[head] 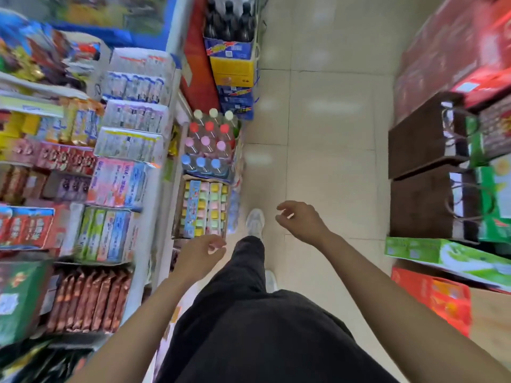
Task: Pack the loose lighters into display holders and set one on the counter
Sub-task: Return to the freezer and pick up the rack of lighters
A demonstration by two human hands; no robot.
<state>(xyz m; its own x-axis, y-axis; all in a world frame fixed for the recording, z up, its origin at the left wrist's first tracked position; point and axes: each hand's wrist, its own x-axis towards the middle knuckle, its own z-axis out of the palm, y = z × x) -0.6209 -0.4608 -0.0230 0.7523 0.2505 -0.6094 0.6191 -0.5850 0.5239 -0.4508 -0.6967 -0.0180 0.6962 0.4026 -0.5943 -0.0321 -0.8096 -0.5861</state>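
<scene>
No lighter, display holder or counter shows in the head view. My left hand (pixel 200 254) hangs in front of me over the aisle's left side, fingers loosely curled, holding nothing. My right hand (pixel 300 221) is raised a little farther ahead over the tiled floor, fingers relaxed and slightly bent, also with nothing in it. Below the hands are my dark trousers and a white shoe (pixel 255 221) stepping forward. The picture is blurred by motion.
A shop aisle with a pale tiled floor (pixel 318 120) runs ahead. Shelves of boxed goods (pixel 119 175) line the left, with packs of bottles (pixel 208 145) and drink cartons (pixel 232 67) on the floor. Brown gift bags (pixel 425 167) and red and green boxes (pixel 442 252) stand on the right.
</scene>
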